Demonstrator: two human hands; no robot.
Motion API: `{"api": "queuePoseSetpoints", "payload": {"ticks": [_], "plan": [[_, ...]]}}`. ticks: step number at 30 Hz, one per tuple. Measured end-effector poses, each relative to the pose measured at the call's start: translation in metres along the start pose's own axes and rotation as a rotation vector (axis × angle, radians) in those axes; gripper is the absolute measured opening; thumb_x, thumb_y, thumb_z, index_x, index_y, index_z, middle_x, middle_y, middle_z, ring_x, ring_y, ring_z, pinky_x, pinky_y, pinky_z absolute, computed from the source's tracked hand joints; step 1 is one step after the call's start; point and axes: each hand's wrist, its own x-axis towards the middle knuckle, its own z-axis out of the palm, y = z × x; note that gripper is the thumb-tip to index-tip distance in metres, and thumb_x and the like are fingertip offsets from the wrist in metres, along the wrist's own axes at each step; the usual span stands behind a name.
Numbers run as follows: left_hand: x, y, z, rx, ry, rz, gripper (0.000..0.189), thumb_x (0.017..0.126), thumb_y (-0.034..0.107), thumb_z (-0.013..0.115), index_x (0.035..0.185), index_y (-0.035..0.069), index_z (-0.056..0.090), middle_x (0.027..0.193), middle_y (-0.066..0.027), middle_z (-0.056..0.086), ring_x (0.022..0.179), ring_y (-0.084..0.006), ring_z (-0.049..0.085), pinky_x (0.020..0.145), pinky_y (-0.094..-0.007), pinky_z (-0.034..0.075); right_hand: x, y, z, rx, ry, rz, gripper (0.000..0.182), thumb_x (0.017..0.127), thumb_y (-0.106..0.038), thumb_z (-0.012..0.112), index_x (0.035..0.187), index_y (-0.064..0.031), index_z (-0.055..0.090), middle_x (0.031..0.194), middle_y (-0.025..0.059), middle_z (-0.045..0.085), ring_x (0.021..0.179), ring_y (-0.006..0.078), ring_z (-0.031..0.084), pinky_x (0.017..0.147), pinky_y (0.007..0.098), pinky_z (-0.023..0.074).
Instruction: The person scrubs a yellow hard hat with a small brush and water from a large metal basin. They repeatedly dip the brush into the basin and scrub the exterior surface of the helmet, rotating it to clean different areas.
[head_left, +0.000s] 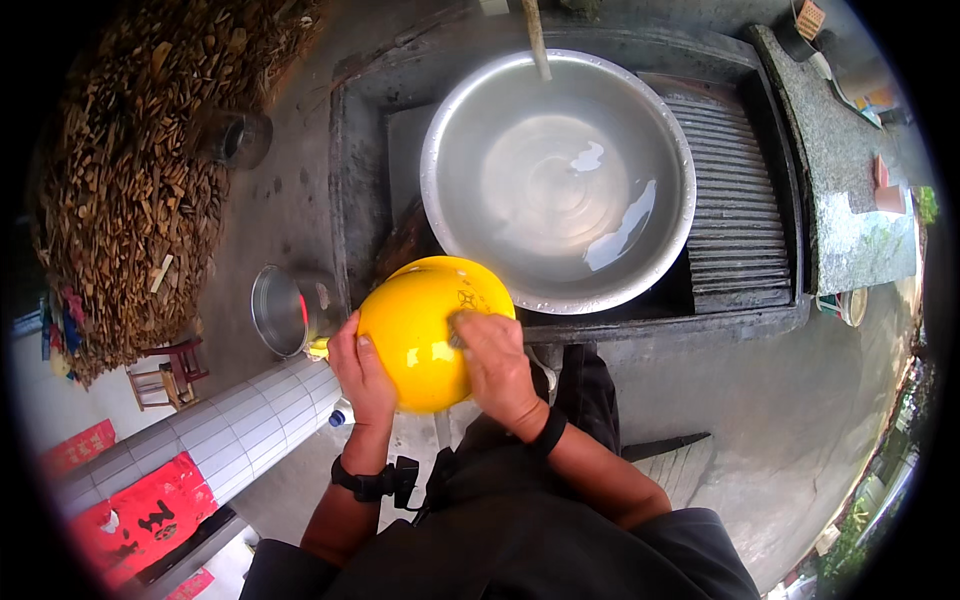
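Observation:
A yellow hard hat (420, 352) is held over the near left edge of a washing trough, its rounded shell facing up. My left hand (365, 375) grips its left side, with the thumb on the shell. Against the right part of the shell, my right hand (496, 360) presses a small greyish thing (455, 330), mostly hidden by the fingers; its kind cannot be told. Just beyond the hard hat, a wide metal basin (682, 225) of water sits in the trough. A wooden stick (536, 37) reaches over the basin's far rim.
The dark stone trough (660, 330) has a ribbed washboard (739, 202) on its right. A stone slab (832, 165) stands farther right. At left are a metal bucket (259, 311), a tiled pillar (255, 420) and a large stack of split firewood (142, 187). A white tub (855, 306) stands under the slab.

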Motion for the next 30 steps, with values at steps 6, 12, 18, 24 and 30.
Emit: {"api": "queuePoseSetpoints", "payload": {"ticks": [6,12,18,24,30], "plan": [[0.007,0.003,0.002,-0.015,-0.014,0.004,0.036,0.103,0.02,0.045,0.133,0.005,0.058,0.125,-0.0166,0.056,0.12,-0.0334,0.05,0.108,-0.0437,0.037,0.013,-0.002,-0.004,0.062,0.015,-0.008,0.037,0.087,0.003,0.06,0.122,-0.0016,0.067,0.119,0.0196,0.068,0.113,0.0378,0.06,0.101,0.0444,0.046],[0.007,0.003,0.004,0.0,0.013,-0.005,0.036,0.103,0.019,0.045,0.133,0.005,0.058,0.125,-0.0168,0.056,0.12,-0.0332,0.051,0.108,-0.0431,0.037,0.032,0.015,-0.002,0.012,-0.007,-0.03,0.038,0.086,0.0,0.061,0.123,-0.0012,0.066,0.123,0.0196,0.065,0.114,0.0407,0.059,0.103,0.047,0.0433],[0.006,0.005,0.004,0.002,0.012,-0.021,0.036,0.102,0.019,0.045,0.133,0.005,0.058,0.126,-0.0161,0.057,0.12,-0.0326,0.051,0.108,-0.043,0.038,0.038,0.009,0.001,-0.042,-0.018,0.035,0.042,0.088,0.001,0.059,0.129,-0.0037,0.064,0.126,0.0226,0.062,0.114,0.0447,0.056,0.105,0.0491,0.0425],[-0.005,0.003,0.001,-0.038,0.005,0.002,0.038,0.101,0.02,0.045,0.133,0.003,0.056,0.128,-0.0174,0.055,0.121,-0.0331,0.051,0.108,-0.0434,0.037,0.126,0.146,-0.059,-0.475,-0.549,0.375,0.021,0.088,-0.019,0.058,0.099,-0.0068,0.072,0.099,0.0221,0.072,0.097,0.0432,0.067,0.093,0.0488,0.0525],[-0.005,0.001,0.001,-0.043,-0.004,0.046,0.04,0.101,0.02,0.045,0.134,0.001,0.055,0.132,-0.0212,0.053,0.125,-0.0368,0.049,0.11,-0.0453,0.036,0.204,0.23,-0.133,-0.929,-0.413,0.699,0.033,0.088,-0.016,0.054,0.116,-0.0005,0.065,0.124,0.0249,0.065,0.122,0.0416,0.059,0.103,0.0538,0.0441]]}}
